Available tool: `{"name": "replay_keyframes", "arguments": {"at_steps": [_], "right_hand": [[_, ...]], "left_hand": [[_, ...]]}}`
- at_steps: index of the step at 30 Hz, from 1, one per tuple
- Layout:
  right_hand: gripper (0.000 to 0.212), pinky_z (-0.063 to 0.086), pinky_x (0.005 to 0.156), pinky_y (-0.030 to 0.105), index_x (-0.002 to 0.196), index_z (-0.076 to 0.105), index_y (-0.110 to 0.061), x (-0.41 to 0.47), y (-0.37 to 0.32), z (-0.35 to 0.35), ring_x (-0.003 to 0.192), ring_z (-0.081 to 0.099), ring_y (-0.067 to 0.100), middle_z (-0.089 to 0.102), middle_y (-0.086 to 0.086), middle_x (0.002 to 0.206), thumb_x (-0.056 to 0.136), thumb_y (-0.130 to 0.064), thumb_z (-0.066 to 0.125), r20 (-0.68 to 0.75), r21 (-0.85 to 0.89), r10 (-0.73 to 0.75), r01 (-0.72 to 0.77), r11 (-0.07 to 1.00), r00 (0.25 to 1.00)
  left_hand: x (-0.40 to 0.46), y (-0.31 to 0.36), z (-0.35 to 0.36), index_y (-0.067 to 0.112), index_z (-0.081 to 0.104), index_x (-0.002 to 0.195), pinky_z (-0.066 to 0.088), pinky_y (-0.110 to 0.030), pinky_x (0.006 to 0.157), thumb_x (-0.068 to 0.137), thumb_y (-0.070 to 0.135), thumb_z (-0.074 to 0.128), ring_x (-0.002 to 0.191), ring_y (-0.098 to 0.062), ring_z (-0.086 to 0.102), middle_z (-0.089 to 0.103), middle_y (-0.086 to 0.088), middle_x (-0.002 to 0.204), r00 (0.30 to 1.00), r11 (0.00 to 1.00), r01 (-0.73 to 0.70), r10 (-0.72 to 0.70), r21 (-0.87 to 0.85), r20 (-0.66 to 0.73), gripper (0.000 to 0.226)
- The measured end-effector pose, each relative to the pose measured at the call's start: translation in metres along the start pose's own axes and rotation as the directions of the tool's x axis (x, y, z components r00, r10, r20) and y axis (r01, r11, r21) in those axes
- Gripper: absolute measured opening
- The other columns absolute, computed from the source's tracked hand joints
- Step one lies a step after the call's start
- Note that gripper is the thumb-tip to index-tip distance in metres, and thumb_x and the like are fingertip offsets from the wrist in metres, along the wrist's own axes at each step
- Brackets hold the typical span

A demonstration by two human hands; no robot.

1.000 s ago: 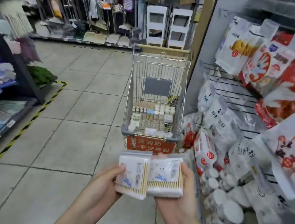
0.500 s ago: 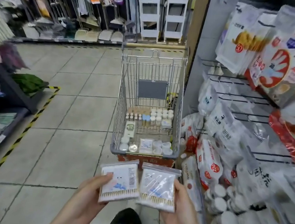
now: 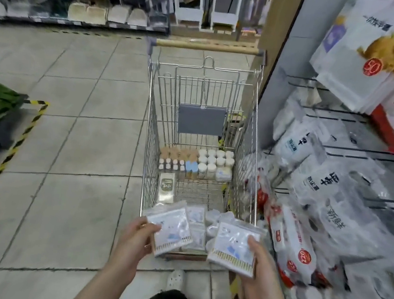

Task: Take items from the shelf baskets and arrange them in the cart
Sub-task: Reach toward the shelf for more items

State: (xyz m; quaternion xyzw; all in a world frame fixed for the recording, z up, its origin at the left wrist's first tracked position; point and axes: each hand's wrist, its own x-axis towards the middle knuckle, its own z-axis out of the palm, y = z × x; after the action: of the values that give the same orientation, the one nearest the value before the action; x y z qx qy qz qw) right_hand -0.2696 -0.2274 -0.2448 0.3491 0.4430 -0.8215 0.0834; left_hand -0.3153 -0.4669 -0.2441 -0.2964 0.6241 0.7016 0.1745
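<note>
1. Pinching one swab pack each, my left hand (image 3: 135,238) holds the left pack (image 3: 171,232), my right hand (image 3: 256,259) the right pack (image 3: 234,245).
2. Both packs have moved apart and forward, now over the cart (image 3: 253,170) near end.
3. I judge placing comes next.

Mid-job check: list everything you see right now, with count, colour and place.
cotton swab packs: two, clear with white labels, one in each hand above the cart's near end
shopping cart: one, silver wire, wooden handle, centre aisle
small jars: many, white, far end of cart floor
flat pack: one, cream, cart floor along the left wall
hanging bags: many, white and red, rack on the right
dustpans: several, grey and beige, far shelf
hazard tape: yellow-black, floor at left
left hand: holds one pack
right hand: holds the other pack
</note>
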Motion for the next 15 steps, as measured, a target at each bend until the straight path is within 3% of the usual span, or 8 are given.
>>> {"name": "replay_keyframes", "arguments": {"at_steps": [3,6,8,9,11,13,15], "right_hand": [[0.014,0.057,0.055,0.034,0.104,0.061,-0.009,0.041,-0.004,0.006,0.075,0.069,0.025,0.073,0.013,0.092,0.092,-0.014,0.056,-0.125,-0.046,-0.01,0.004,0.999,0.992],[0.008,0.054,0.063,0.044,0.1,0.058,-0.012,0.077,-0.004,0.006,0.08,0.068,0.027,0.071,0.011,0.095,0.092,-0.012,0.058,-0.228,-0.167,-0.01,-0.029,0.986,0.974],[0.01,0.056,0.063,0.05,0.1,0.057,-0.015,0.102,-0.002,0.007,0.078,0.067,0.026,0.07,0.005,0.083,0.091,-0.014,0.062,-0.274,-0.271,0.013,-0.09,0.958,0.962],[0.01,0.057,0.06,0.048,0.099,0.058,-0.014,0.115,0.0,0.009,0.073,0.066,0.022,0.068,0.002,0.075,0.09,-0.015,0.063,-0.292,-0.308,0.027,-0.121,0.944,0.956],[0.01,0.054,0.049,0.029,0.1,0.059,-0.009,0.144,0.003,0.015,0.063,0.064,0.015,0.067,0.002,0.07,0.09,-0.009,0.062,-0.304,-0.376,-0.005,-0.115,0.92,0.953],[0.015,0.049,0.052,0.025,0.105,0.057,-0.007,0.175,0.009,0.021,0.069,0.063,0.018,0.067,0.01,0.086,0.091,-0.004,0.059,-0.295,-0.436,-0.035,-0.102,0.894,0.955],[0.015,0.049,0.058,0.028,0.103,0.056,-0.012,0.205,0.017,0.025,0.079,0.063,0.022,0.065,0.012,0.094,0.091,-0.003,0.058,-0.275,-0.483,-0.033,-0.108,0.869,0.961]], "left_hand": [[0.045,-0.005,0.005,0.004,0.059,0.097,0.055,-0.051,0.077,0.086,0.001,0.06,0.088,-0.038,0.067,0.068,-0.021,0.096,0.998,0.996,0.053,-0.05,0.073,-0.038,0.011],[0.082,-0.018,0.014,0.007,0.061,0.09,0.052,-0.047,0.078,0.085,-0.002,0.062,0.093,-0.039,0.065,0.066,-0.023,0.1,0.992,0.984,0.116,-0.108,0.133,-0.066,0.01],[0.104,-0.028,0.02,0.008,0.062,0.092,0.051,-0.041,0.079,0.084,-0.002,0.064,0.091,-0.034,0.063,0.065,-0.021,0.1,0.99,0.975,0.133,-0.12,0.179,-0.079,0.013],[0.115,-0.034,0.022,0.005,0.062,0.099,0.051,-0.041,0.083,0.084,-0.002,0.065,0.093,-0.033,0.063,0.065,-0.021,0.103,0.988,0.969,0.147,-0.134,0.199,-0.076,0.017],[0.135,-0.046,0.027,-0.001,0.059,0.11,0.05,-0.05,0.092,0.084,-0.002,0.065,0.1,-0.035,0.062,0.064,-0.022,0.108,0.98,0.953,0.195,-0.181,0.233,-0.077,0.027],[0.15,-0.06,0.033,-0.003,0.058,0.117,0.048,-0.049,0.095,0.084,-0.001,0.066,0.102,-0.033,0.062,0.065,-0.019,0.11,0.971,0.936,0.239,-0.223,0.259,-0.089,0.034],[0.165,-0.073,0.04,-0.001,0.06,0.118,0.048,-0.038,0.093,0.084,0.002,0.067,0.1,-0.029,0.061,0.065,-0.015,0.109,0.968,0.918,0.25,-0.233,0.307,-0.092,0.035]]}}
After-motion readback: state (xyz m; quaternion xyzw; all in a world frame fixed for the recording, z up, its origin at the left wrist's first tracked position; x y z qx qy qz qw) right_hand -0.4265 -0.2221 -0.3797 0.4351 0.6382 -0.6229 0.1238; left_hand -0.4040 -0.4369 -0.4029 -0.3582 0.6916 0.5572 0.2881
